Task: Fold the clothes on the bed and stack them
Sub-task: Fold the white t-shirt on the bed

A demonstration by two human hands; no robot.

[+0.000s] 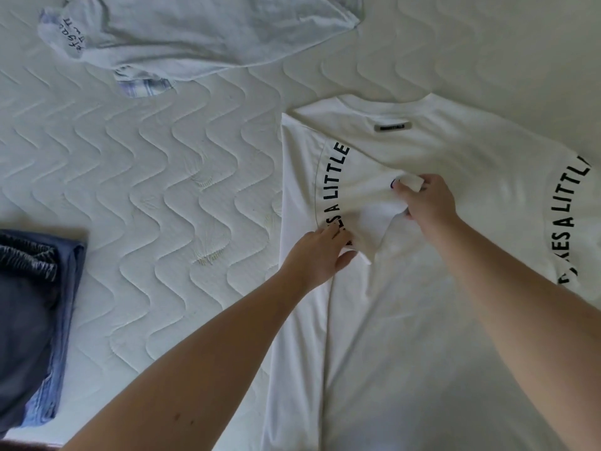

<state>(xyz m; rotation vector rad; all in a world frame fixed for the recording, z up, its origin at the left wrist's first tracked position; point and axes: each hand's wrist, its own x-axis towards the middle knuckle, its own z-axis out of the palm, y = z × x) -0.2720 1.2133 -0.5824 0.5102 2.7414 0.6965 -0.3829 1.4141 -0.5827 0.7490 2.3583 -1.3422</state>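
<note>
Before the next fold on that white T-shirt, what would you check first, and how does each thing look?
1. Left sleeve folded in over the white T-shirt with black lettering: ok, it lies across the body.
2. Right hand has a grip: ok, it pinches the sleeve edge.
3. Left hand steadies the fold: ok, its fingers rest on the cloth at the fold line.
4. Right sleeve folded: not ok, it lies spread out.
5. Room on the white quilted mattress: ok.
6. A stack to put it on: ok, folded dark blue clothes lie to the left.
</note>
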